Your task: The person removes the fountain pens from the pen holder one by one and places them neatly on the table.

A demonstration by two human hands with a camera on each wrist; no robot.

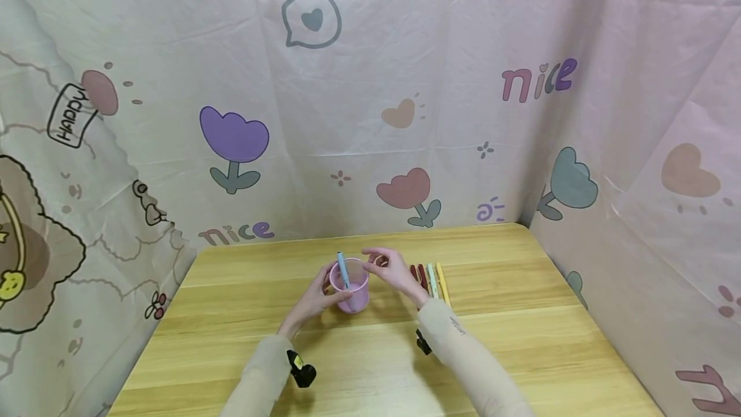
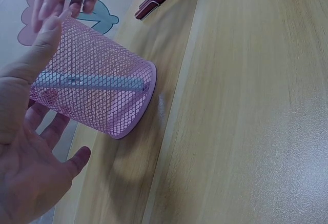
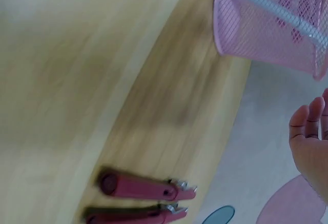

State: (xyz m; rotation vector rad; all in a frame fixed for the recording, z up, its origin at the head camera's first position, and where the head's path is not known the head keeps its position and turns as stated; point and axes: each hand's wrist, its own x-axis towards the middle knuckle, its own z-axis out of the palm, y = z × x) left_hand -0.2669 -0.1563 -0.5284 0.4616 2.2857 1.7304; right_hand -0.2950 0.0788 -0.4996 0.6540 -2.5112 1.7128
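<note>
A pink mesh pen holder (image 1: 360, 295) stands upright on the table, a light blue pen (image 1: 343, 268) leaning inside it. My left hand (image 1: 315, 298) grips the holder from the left, thumb across the near side and fingers round the far side. In the left wrist view the pen (image 2: 102, 81) shows through the mesh. My right hand (image 1: 393, 270) hovers just right of the holder's rim, its fingers loosely bent with nothing between them. In the right wrist view its fingertips (image 3: 299, 121) are apart from the holder (image 3: 271, 24).
On the wooden table (image 1: 370, 365), right of the right hand, lie two dark red pens (image 1: 423, 275), a mint green pen (image 1: 432, 280) and a yellow pen (image 1: 442, 283) side by side. A printed cloth (image 1: 324, 82) hangs behind the table and along both sides.
</note>
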